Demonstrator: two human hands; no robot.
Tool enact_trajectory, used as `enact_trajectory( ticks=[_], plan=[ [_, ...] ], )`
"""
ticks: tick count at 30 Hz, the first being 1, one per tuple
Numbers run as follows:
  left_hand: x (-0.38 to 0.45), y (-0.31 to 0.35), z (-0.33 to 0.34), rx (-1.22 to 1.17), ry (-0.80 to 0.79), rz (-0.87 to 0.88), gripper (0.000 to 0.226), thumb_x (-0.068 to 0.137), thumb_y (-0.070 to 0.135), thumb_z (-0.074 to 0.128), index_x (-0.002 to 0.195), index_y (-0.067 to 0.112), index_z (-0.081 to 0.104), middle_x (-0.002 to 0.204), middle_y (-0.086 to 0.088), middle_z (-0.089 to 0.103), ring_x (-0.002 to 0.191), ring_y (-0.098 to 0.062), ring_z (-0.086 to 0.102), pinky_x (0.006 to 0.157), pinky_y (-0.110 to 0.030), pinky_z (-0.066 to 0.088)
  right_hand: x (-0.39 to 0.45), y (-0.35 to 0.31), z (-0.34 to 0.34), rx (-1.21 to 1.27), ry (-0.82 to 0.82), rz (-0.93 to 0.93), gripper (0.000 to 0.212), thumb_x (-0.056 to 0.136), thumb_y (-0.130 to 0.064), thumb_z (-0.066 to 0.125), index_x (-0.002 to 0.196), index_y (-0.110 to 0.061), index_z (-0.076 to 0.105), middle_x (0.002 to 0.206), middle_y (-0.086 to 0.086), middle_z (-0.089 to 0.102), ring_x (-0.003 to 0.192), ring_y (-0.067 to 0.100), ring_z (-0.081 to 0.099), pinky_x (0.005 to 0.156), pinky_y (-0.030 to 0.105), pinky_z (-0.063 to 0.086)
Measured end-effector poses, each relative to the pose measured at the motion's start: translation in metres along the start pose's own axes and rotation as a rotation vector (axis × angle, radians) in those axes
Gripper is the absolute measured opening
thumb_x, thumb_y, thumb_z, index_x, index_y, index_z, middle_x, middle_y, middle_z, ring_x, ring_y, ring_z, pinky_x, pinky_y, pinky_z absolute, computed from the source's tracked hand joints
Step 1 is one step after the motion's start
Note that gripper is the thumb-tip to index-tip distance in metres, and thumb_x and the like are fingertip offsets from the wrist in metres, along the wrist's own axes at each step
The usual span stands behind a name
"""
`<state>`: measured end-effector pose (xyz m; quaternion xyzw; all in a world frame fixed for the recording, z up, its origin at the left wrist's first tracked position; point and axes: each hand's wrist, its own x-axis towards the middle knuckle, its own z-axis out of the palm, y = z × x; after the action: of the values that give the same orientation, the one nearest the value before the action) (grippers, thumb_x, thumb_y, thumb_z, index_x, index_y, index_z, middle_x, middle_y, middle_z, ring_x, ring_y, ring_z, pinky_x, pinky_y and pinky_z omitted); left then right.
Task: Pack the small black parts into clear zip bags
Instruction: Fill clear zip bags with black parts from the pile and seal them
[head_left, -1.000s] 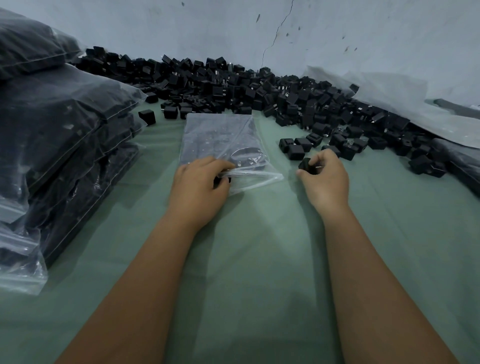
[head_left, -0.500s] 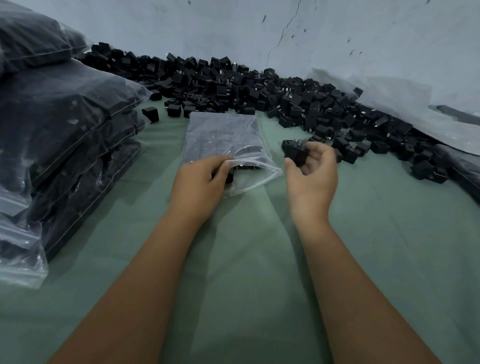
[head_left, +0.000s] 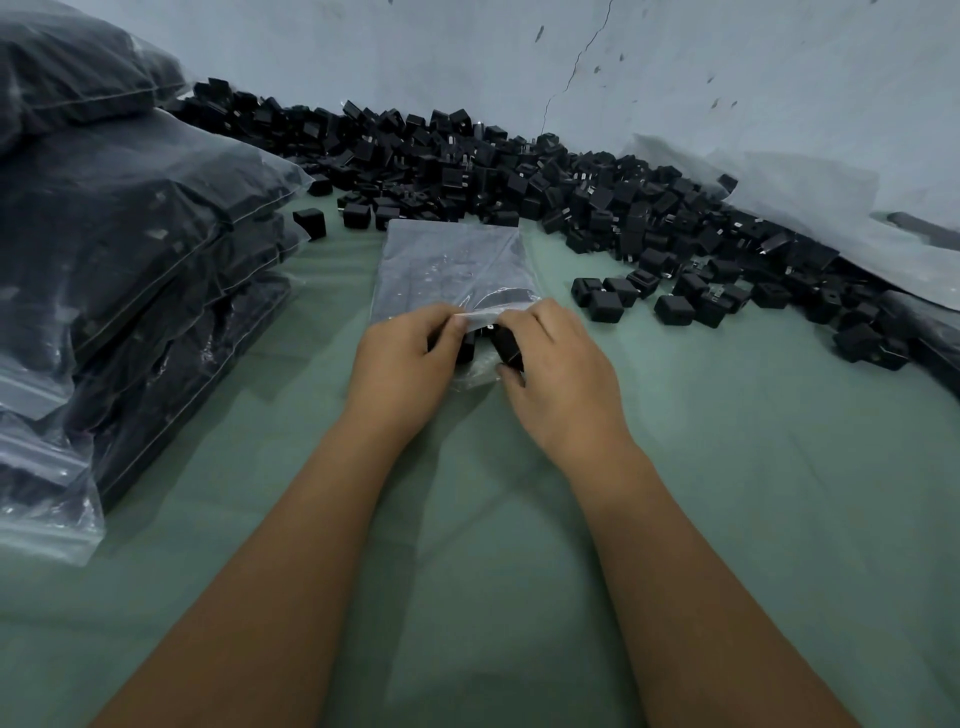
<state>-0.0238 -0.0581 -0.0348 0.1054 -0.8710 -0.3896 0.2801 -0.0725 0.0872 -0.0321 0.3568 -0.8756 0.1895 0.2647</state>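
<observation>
A clear zip bag (head_left: 453, 265) lies flat on the green cloth (head_left: 753, 467), its mouth toward me. My left hand (head_left: 402, 358) pinches the upper lip of the mouth and holds it up. My right hand (head_left: 558, 371) grips a small black part (head_left: 508, 347) right at the mouth, against the bag's edge. Another black part (head_left: 466, 347) shows just inside the opening between my hands. A long heap of loose black parts (head_left: 519, 171) runs along the wall behind the bag.
Filled zip bags (head_left: 119, 249) are stacked at the left, reaching the cloth's near-left area. Scattered parts (head_left: 675, 306) lie right of the bag. Crumpled clear plastic sheeting (head_left: 810, 208) rests against the wall at the right. The wall (head_left: 467, 52) closes the back.
My right hand picked up a black part from the loose ones on the right and carried it left to the bag's mouth. My left hand kept its hold on the bag's lip.
</observation>
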Motion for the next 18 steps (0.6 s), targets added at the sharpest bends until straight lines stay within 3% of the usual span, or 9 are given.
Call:
enact_trajectory(
  ticks=[4, 10, 13, 18],
  plan=[
    [-0.0003, -0.0002, -0.0005, -0.005, 0.001, 0.006, 0.021, 0.099, 0.026, 0.052, 0.098, 0.017, 0.071, 0.083, 0.000, 0.071, 0.081, -0.020, 0.063, 0.078, -0.038, 0.049, 0.0003, -0.0019, 0.0012, 0.022, -0.073, -0.001, 0.026, 0.079, -0.024, 0.067, 0.103, -0.014, 0.063, 0.101, -0.001, 0.060, 0.097, 0.020, 0.054, 0.072, 0.034, 0.048],
    [0.0000, 0.0003, 0.0002, 0.007, 0.006, 0.004, 0.022, 0.099, 0.028, 0.053, 0.098, 0.017, 0.071, 0.083, -0.001, 0.071, 0.081, -0.020, 0.063, 0.078, -0.040, 0.049, 0.0000, 0.0023, 0.0007, 0.046, -0.010, 0.006, 0.013, 0.079, -0.010, 0.066, 0.091, -0.011, 0.070, 0.090, 0.002, 0.066, 0.090, 0.025, 0.059, 0.071, 0.035, 0.048],
    [-0.0002, 0.0003, 0.0006, 0.001, 0.008, 0.000, 0.022, 0.099, 0.028, 0.053, 0.098, 0.016, 0.072, 0.083, -0.002, 0.071, 0.081, -0.021, 0.063, 0.078, -0.040, 0.049, 0.0034, 0.0041, 0.0041, -0.021, -0.023, -0.041, 0.013, 0.079, -0.013, 0.070, 0.092, -0.014, 0.073, 0.088, 0.002, 0.063, 0.091, 0.026, 0.055, 0.077, 0.031, 0.037],
    [-0.0001, 0.0003, 0.0005, 0.007, 0.012, -0.010, 0.022, 0.099, 0.028, 0.053, 0.097, 0.018, 0.071, 0.081, 0.000, 0.070, 0.080, -0.019, 0.062, 0.078, -0.039, 0.048, 0.0024, 0.0037, 0.0039, 0.011, 0.181, 0.078, 0.027, 0.066, -0.018, 0.078, 0.090, -0.018, 0.064, 0.095, 0.001, 0.053, 0.091, 0.023, 0.046, 0.079, 0.027, 0.031]
  ],
)
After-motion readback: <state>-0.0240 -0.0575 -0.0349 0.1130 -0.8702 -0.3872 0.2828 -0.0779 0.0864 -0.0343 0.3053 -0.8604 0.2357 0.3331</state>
